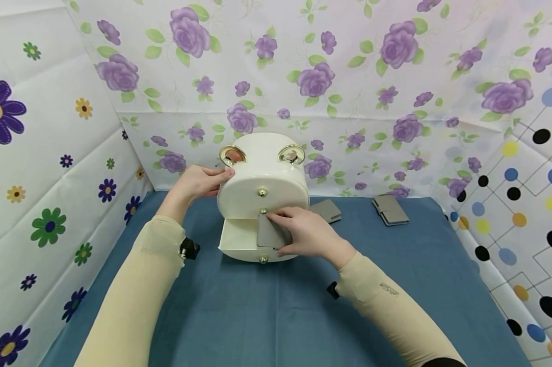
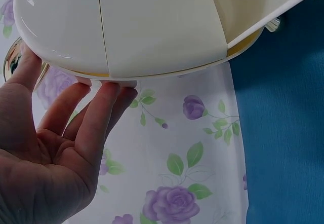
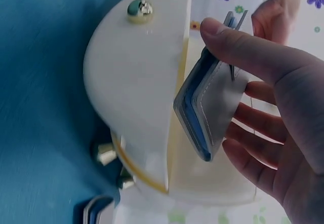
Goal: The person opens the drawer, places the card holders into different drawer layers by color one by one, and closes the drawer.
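Observation:
A cream storage box (image 1: 239, 196) with gold ear-like rings and small gold knobs stands at the table's back. Its bottom drawer (image 1: 236, 237) is pulled out. My left hand (image 1: 203, 181) rests against the box's upper left side; in the left wrist view its fingertips touch the side wall near a gold ring. Above the open drawer, my right hand (image 1: 314, 234) holds a small grey wallet (image 3: 220, 100) between thumb and fingers. The wallet is tilted, with its stitched edges and bluish inner layers showing in the right wrist view.
Two more grey wallets lie on the blue cloth right of the box: one close beside it (image 1: 328, 210), partly hidden by the box and hand, and another (image 1: 391, 210) farther right. Flower-patterned cloth walls (image 1: 358, 127) stand behind and left; a dotted one (image 1: 519, 204) stands right.

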Demonstrator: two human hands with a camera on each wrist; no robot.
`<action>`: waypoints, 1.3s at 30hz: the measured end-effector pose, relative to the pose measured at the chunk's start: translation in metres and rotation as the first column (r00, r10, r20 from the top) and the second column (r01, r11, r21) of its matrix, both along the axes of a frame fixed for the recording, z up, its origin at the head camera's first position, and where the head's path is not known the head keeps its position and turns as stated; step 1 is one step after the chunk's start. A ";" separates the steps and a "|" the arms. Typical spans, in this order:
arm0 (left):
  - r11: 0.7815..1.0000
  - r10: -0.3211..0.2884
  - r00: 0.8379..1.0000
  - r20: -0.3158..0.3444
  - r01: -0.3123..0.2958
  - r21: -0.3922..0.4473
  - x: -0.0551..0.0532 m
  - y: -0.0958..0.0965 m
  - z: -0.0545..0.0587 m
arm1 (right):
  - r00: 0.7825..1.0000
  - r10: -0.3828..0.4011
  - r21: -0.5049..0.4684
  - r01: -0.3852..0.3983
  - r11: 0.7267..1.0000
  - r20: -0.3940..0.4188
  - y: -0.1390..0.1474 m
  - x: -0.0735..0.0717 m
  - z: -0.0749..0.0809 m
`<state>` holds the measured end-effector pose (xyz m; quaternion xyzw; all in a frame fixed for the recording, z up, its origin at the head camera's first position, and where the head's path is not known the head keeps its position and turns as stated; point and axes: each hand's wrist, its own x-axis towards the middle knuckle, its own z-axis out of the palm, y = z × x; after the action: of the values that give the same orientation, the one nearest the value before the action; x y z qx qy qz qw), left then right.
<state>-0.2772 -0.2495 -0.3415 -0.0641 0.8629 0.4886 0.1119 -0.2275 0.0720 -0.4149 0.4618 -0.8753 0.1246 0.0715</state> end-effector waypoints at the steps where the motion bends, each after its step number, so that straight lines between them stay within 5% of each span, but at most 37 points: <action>1: 1.000 0.000 1.000 0.001 0.000 0.001 0.000 0.000 0.000 | 1.000 0.011 -0.001 -0.011 1.000 -0.009 -0.003 0.000 0.000; 18: 1.000 0.003 1.000 0.015 -0.003 0.020 0.001 0.000 0.003 | 0.991 0.029 0.044 -0.023 0.999 -0.127 -0.037 0.002 -0.004; 39: 0.999 -0.002 1.000 0.014 0.002 0.041 0.000 0.001 0.001 | 0.981 -0.001 0.050 0.011 0.999 -0.192 -0.041 0.005 -0.009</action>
<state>-0.2770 -0.2484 -0.3409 -0.0644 0.8519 0.5058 0.1197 -0.2223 0.0315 -0.4236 0.4708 -0.8684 0.0572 0.1444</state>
